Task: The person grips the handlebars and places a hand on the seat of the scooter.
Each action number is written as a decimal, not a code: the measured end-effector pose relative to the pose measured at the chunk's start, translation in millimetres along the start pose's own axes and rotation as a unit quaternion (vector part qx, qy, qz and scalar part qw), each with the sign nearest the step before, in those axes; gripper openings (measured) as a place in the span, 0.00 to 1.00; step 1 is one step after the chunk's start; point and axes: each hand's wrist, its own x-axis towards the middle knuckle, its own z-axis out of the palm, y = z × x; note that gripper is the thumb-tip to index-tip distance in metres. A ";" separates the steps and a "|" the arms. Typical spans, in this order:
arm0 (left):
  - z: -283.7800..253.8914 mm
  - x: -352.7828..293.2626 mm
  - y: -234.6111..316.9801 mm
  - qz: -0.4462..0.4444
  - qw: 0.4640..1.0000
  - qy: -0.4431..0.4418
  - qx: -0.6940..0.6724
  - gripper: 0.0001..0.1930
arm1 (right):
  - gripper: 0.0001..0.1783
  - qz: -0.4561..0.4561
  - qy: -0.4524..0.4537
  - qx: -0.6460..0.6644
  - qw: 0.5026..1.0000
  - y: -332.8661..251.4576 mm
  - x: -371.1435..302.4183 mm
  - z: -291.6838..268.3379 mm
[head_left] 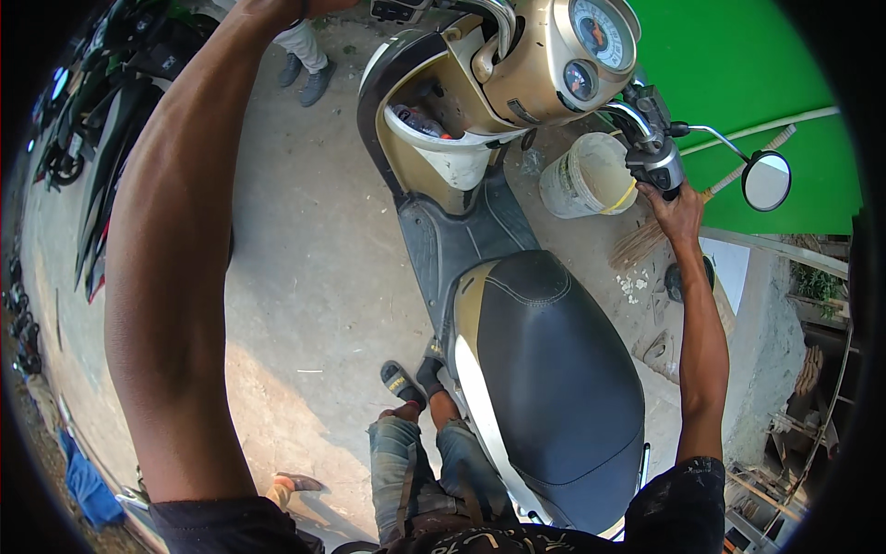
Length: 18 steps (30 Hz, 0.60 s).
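Observation:
A gold and white scooter (480,355) with a black seat (554,388) stands just right of my legs. My right hand (678,214) is closed round the handlebar grip on the scooter's right side, below the chrome and grey switch housing (657,168). My left arm reaches far forward to the top edge. Only part of my left hand (325,6) shows there, near the left switch housing (399,9); its fingers are cut off by the frame. A round speedometer (600,35) faces up between the handlebars, and a round mirror (766,180) sticks out at the right.
Right of the scooter are a dirty white bucket (581,180) and a straw broom (639,245) beside a green wall (738,74). Parked motorcycles (111,157) line the left. Another person's shoes (317,83) stand ahead; another foot (300,482) is behind left. Concrete floor (305,277) lies between.

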 end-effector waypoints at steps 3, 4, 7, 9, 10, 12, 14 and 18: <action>-3.7 -0.3 0.5 -0.005 1.000 0.002 0.003 0.14 | 0.42 -0.002 0.036 -0.013 0.999 0.2 -3.7 1.9; -3.6 -0.4 0.8 -0.004 1.000 0.004 0.003 0.14 | 0.42 -0.008 0.052 -0.022 0.998 3.0 -5.3 5.0; -2.7 -3.9 0.2 0.015 1.000 0.027 -0.006 0.14 | 0.43 -0.012 0.075 -0.031 0.997 5.7 -7.1 9.2; -1.5 -2.1 1.5 0.006 1.000 0.019 -0.011 0.14 | 0.43 -0.006 0.074 -0.029 0.997 5.1 -6.9 8.9; -1.3 -1.3 1.5 0.001 1.000 0.016 -0.014 0.14 | 0.43 -0.002 0.070 -0.027 0.997 4.2 -6.5 7.5; -0.2 -1.4 0.3 -0.003 1.000 0.004 -0.010 0.14 | 0.42 0.012 0.028 -0.007 1.000 3.5 -2.7 3.4; 1.8 -2.7 -1.0 -0.004 1.000 0.001 -0.007 0.14 | 0.41 0.031 -0.047 0.032 0.998 5.8 5.6 -1.3; 1.6 -4.7 -0.1 -0.004 1.000 0.003 -0.011 0.14 | 0.38 0.008 -0.057 0.079 0.995 12.7 12.1 -5.8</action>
